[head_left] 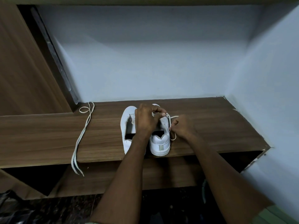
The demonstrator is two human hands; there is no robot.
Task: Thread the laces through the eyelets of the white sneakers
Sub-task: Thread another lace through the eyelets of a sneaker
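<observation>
White sneakers [159, 143] stand side by side, heels toward the viewer, on a wooden shelf [210, 126]. Left hand [145, 120] pinches a lace [169, 120] above the right shoe's tongue; right hand [181, 128] pinches the same lace beside that shoe. A second lace [80, 136] lies loose, well apart to the left, overhanging the shelf edge. Pale blue walls [161, 62] enclose the shelf.

A wooden shelf [210, 123] is carrying two white sneakers [160, 143] side by side and a loose lace [82, 135] lying well left.
</observation>
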